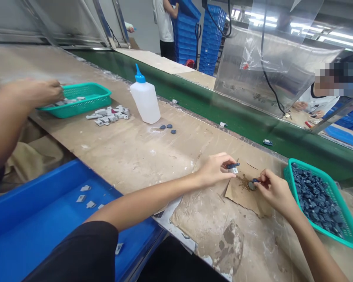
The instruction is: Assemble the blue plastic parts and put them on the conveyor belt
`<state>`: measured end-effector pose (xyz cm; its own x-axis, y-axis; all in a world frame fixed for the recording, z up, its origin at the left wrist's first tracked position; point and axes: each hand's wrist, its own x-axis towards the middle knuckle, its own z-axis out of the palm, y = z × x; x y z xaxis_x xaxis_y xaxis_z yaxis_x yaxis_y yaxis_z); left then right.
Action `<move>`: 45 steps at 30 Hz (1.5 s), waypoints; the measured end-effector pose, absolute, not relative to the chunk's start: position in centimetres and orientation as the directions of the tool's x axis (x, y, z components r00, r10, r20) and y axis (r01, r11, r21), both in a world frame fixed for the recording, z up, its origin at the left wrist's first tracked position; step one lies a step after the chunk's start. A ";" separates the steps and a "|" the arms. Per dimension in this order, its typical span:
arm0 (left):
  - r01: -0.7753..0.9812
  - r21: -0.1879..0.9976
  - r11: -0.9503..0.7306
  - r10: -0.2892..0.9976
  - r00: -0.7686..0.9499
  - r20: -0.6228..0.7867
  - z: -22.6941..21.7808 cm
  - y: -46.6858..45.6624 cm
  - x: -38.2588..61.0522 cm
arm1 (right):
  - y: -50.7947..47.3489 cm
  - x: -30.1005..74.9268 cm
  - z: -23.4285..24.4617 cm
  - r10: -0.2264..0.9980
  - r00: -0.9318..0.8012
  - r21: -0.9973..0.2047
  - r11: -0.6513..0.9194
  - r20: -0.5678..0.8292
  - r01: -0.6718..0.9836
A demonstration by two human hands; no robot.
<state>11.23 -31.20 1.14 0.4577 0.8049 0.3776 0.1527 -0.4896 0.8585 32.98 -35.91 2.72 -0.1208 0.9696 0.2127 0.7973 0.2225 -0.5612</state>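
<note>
My left hand [216,169] pinches a small light-grey plastic part with a dark blue piece [233,166] on it, above the bench. To its right, my right hand [272,188] grips a small dark blue plastic piece [255,180] between thumb and fingertips. That piece is beside a small round dark dish or cap [252,185], on a cardboard sheet [247,197] with wet brown stains. Near my right forearm, a green basket [307,162] holds many dark blue pieces [317,199].
A white bottle [147,103] with a blue nozzle stands behind loose dark pieces [170,126]. Grey parts [108,115] lie beside another green basket [102,96], where a co-worker's hand [44,93] reaches. A green conveyor belt [194,105] runs behind; a blue bin [47,219] sits lower left.
</note>
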 end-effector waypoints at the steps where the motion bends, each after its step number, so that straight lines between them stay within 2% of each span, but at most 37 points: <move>1: 0.172 0.823 -0.541 0.780 0.469 0.415 1.2 -31.3 11.1 | -35.9 32.6 3.1 0.979 -0.069 -0.672 0.183 0.192 0.718; 3: 0.188 0.766 -0.615 0.734 0.492 0.468 1.4 -31.4 10.9 | -35.8 31.6 3.9 0.991 0.014 -0.870 0.108 0.131 0.482; 4: 0.192 0.747 -0.637 0.718 0.501 0.483 1.5 -31.4 10.8 | -35.7 30.9 4.2 0.994 0.039 -0.930 0.079 0.099 0.360; 7: 0.222 0.709 -0.669 0.701 0.505 0.503 1.5 -31.5 10.8 | -35.4 29.1 4.4 0.999 0.048 -0.994 -0.001 0.004 0.110; 10: 0.255 0.677 -0.691 0.691 0.506 0.516 1.4 -31.4 10.8 | -35.2 27.8 4.1 0.997 0.026 -0.997 -0.075 -0.075 -0.011; 20: 0.355 0.538 -0.764 0.643 0.481 0.596 1.2 -31.5 10.6 | -35.3 26.5 3.8 0.993 0.114 -1.000 -0.013 -0.011 0.017; 26: 0.441 0.479 -0.759 0.648 0.450 0.615 1.7 -31.8 11.2 | -35.5 26.7 3.0 0.986 0.165 -0.993 0.051 0.033 -0.105; 32: 0.437 0.448 -0.779 0.618 0.424 0.662 1.2 -31.8 12.0 | -35.5 26.9 2.2 0.991 0.125 -0.972 -0.006 -0.036 -0.236; 35: 0.427 0.414 -0.804 0.582 0.424 0.694 1.0 -31.7 12.0 | -35.5 27.0 2.3 0.994 0.102 -0.973 -0.023 -0.048 -0.231; 39: 0.307 0.419 -0.855 0.518 0.463 0.719 2.2 -31.9 11.6 | -36.0 27.9 4.3 1.000 0.011 -0.990 -0.026 -0.028 -0.142; 42: 0.169 0.427 -0.888 0.447 0.531 0.720 4.3 -32.7 11.5 | -36.9 29.1 6.6 0.986 -0.159 -0.992 -0.066 -0.048 -0.109; 45: 0.117 0.375 -0.920 0.367 0.593 0.717 6.3 -33.9 11.5 | -38.0 29.9 8.0 0.946 -0.308 -0.983 -0.141 -0.099 -0.119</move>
